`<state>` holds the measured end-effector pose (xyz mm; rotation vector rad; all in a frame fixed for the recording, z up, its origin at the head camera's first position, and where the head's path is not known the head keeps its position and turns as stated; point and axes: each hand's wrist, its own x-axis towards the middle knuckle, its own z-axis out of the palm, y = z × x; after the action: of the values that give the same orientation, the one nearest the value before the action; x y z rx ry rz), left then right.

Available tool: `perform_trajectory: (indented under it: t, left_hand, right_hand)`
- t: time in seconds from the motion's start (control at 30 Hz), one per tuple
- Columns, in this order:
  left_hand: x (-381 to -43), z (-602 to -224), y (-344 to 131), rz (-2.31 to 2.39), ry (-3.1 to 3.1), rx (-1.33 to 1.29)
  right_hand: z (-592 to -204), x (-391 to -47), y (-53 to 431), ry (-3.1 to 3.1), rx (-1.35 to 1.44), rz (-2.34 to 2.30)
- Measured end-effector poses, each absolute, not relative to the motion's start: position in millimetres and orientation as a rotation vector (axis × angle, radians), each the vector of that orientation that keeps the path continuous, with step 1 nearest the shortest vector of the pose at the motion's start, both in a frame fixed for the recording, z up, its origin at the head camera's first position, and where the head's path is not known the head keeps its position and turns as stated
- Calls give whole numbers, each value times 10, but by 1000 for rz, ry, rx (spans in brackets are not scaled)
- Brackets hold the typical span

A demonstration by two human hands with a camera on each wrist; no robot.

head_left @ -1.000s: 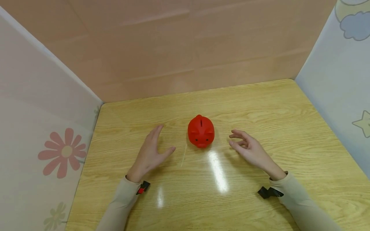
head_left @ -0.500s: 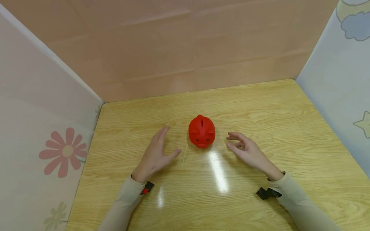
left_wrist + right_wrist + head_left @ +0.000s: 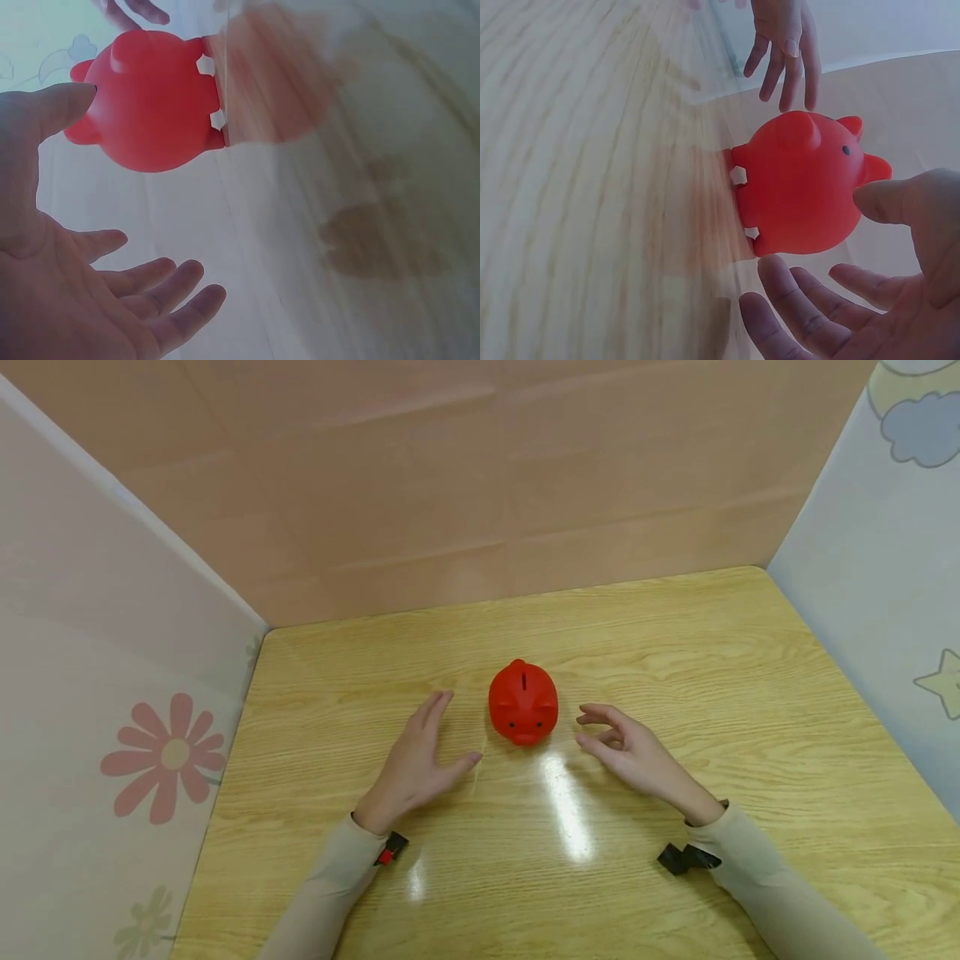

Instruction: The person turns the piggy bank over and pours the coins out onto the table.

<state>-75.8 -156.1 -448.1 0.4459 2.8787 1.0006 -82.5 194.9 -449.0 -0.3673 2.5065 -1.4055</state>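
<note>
Tabletop (image 3: 652, 639), cropped, under piggy bank (image 3: 523, 703)

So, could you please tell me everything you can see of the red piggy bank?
The red piggy bank is round-bodied and smooth, apparently plastic, with a narrow dark coin slot on top, pointed ears, small black eyes, a protruding snout, a stubby tail and short legs. It stands upright on the wood-grain table, facing the person, between the left hand and right hand. Neither hand touches it. Its underside is hidden.
</note>
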Motion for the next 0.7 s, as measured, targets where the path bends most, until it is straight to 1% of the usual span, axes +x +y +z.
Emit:
perform_trajectory:
  t: [0.7]
  left_hand:
    - [-822, -4513, -1230, 1000, 2838, 510]
  right_hand:
    - [-4478, -883, 1771, 2480, -385, -1418]
